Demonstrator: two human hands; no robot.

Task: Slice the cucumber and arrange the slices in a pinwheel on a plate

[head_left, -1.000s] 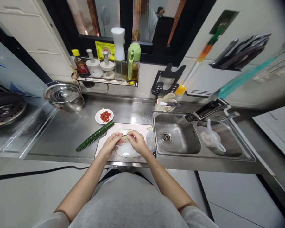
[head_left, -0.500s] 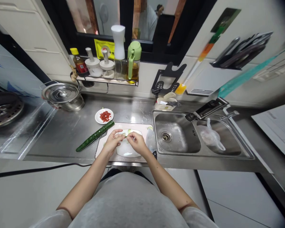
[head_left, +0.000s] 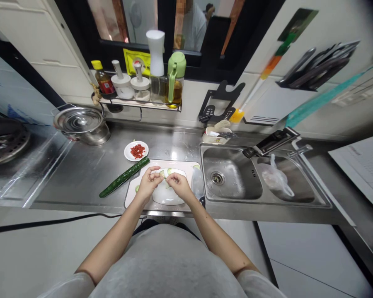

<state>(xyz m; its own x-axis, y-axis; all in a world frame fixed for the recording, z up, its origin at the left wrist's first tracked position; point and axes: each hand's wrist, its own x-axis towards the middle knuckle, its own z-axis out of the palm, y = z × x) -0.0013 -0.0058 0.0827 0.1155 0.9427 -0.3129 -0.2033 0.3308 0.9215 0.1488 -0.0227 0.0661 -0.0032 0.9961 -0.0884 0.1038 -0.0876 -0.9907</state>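
Observation:
Both hands meet over a white plate (head_left: 168,199) that lies on a light cutting board (head_left: 131,198). My left hand (head_left: 149,183) pinches a thin, pale green cucumber slice (head_left: 163,174) between thumb and fingertips. From the other side, the fingertips of my right hand (head_left: 178,184) are closed on the edge of the same slice. A few other slices rest on the plate's far part, partly hidden by the fingers. To the right on the board is a knife (head_left: 198,182) with a broad blade and dark handle. A long dark green cucumber (head_left: 124,178) lies against the board's left side.
Behind the cucumber stands a small white dish (head_left: 127,153) of red pieces. A lidded steel pot (head_left: 93,131) is at the back left. Bottles and jars fill a wall rack (head_left: 143,105). The double sink (head_left: 233,182), with faucet (head_left: 272,142) and plastic bag (head_left: 276,176), is at right.
The slice between my fingers has turned, so more of its pale face shows. Both hands stay in nearly the same place over the plate.

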